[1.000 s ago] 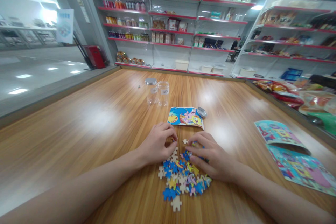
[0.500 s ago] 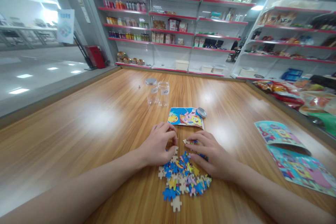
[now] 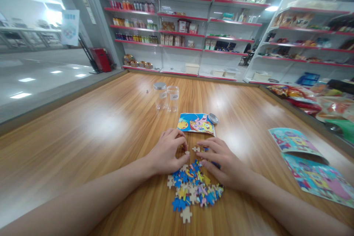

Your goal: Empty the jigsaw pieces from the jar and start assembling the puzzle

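Note:
A loose pile of jigsaw pieces [image 3: 193, 188] lies before me, some with blue, yellow or pink print up, others bare wood. At its far left edge my left hand [image 3: 172, 152] is closed, thumb and forefinger pinching a small wooden puzzle piece [image 3: 187, 152]. My right hand [image 3: 222, 160] rests low over the right side of the pile, fingers spread and partly covering some blue pieces. A bare wooden piece [image 3: 196, 149] lies near its fingertips. Just beyond both hands is a cartoon picture card [image 3: 195, 122].
Two clear jars [image 3: 161, 97] stand behind the card, one lidded. A loose metal lid [image 3: 212, 118] touches the card's right corner. Two more cartoon sheets [image 3: 318, 177] lie at the right. Bagged goods [image 3: 334, 105] sit past the right table edge; shelves [image 3: 182, 35] line the back.
A small wooden piece now shows between my left thumb and forefinger. My right hand has shifted slightly, showing more of the piece near its fingertips.

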Demonstrator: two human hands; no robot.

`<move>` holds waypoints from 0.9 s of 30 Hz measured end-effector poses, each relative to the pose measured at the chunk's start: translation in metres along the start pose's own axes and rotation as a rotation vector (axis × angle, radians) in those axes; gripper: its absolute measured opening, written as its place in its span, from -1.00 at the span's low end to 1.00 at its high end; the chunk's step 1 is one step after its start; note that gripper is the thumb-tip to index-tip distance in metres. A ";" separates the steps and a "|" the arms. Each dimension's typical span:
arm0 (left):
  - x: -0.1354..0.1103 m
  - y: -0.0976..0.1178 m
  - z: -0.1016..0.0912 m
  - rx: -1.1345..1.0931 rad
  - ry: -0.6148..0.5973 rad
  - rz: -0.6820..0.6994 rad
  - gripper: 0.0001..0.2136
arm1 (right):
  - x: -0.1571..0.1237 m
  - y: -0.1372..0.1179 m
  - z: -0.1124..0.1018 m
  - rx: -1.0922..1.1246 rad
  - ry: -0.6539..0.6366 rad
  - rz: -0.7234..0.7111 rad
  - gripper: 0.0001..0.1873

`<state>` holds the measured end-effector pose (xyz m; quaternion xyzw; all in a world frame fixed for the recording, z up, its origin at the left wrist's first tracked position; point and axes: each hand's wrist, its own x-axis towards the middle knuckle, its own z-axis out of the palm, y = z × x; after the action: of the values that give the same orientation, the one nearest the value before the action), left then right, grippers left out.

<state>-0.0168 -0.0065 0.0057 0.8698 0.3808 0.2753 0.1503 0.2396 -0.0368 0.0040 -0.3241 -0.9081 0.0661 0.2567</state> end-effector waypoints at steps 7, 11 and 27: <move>0.000 0.002 -0.004 -0.039 -0.012 0.014 -0.90 | 0.001 0.001 0.000 0.004 -0.025 0.007 -0.69; 0.000 0.000 -0.004 -0.087 0.003 0.049 -0.89 | 0.002 0.001 0.000 0.007 -0.019 -0.008 -0.70; -0.002 0.001 -0.001 -0.006 0.043 0.039 -0.94 | 0.002 -0.001 -0.001 -0.014 0.006 0.027 -0.72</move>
<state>-0.0175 -0.0086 0.0067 0.8705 0.3661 0.2981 0.1394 0.2385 -0.0366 0.0062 -0.3381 -0.9034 0.0620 0.2564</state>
